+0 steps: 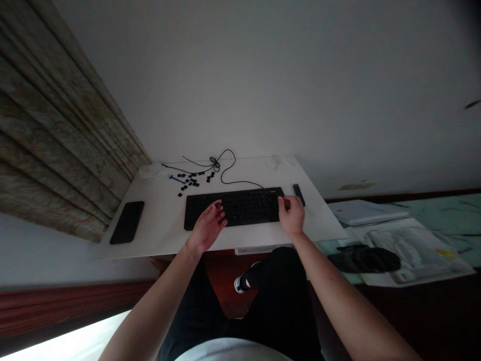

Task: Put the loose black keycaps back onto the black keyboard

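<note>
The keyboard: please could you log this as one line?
left hand: on black keyboard | right hand: on its right end | beside: loose keycaps

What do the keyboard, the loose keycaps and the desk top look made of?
The keyboard looks like matte black plastic: a dull surface with no metallic glint. The loose keycaps are probably the same black plastic, though they are too small to be sure. The desk top looks like white laminate or painted board, smooth and pale with no visible grain.
</note>
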`<state>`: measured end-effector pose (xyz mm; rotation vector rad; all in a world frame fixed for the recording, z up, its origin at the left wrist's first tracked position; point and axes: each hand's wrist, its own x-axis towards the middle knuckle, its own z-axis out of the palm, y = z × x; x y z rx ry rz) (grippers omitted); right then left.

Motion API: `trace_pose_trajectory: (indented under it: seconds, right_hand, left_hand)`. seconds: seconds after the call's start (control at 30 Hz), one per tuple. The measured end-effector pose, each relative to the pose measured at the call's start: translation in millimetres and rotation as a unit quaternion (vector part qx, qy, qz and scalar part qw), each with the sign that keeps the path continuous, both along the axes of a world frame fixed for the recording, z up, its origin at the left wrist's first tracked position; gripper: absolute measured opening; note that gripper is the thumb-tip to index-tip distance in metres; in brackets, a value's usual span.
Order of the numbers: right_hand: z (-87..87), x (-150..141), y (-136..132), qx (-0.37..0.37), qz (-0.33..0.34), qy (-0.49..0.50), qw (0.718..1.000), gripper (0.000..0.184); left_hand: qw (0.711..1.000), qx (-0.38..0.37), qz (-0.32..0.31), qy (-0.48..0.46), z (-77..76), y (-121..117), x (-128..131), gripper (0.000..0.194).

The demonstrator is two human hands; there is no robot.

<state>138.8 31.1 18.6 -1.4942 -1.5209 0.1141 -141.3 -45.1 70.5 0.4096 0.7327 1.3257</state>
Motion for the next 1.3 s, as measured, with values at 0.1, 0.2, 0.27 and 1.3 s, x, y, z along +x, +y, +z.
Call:
trace_pose_trajectory:
  seconds: [0.1, 0.2, 0.27, 1.3]
  right_hand:
    - [17.2, -34.0, -18.1, -0.063, 0.101, 0.11, 0.987, 0.031]
    - [39.2, -71.8, -38.8, -0.138, 0.24, 0.22, 0.935, 0.03]
    - [53.3, -92.2, -50.9, -0.174, 0.296, 0.263, 0.902, 0.031]
    - [37.7, -106.7, -82.9, -0.321, 0.214, 0.465, 0.797, 0.036]
  left_hand:
    - [1.0, -0.011, -0.007, 0.001, 0.0, -2.6, 6.2, 0.025]
    - [1.0, -0.009, -0.017, 0.01, 0.9, -5.9, 11.1, 0.026]
    - [1.0, -0.002, -0.025, 0.015, 2.2, -8.5, 13.9, 0.026]
    - [0.957, 0.108, -0.025, 0.269, -22.4, -15.9, 29.0, 0.014]
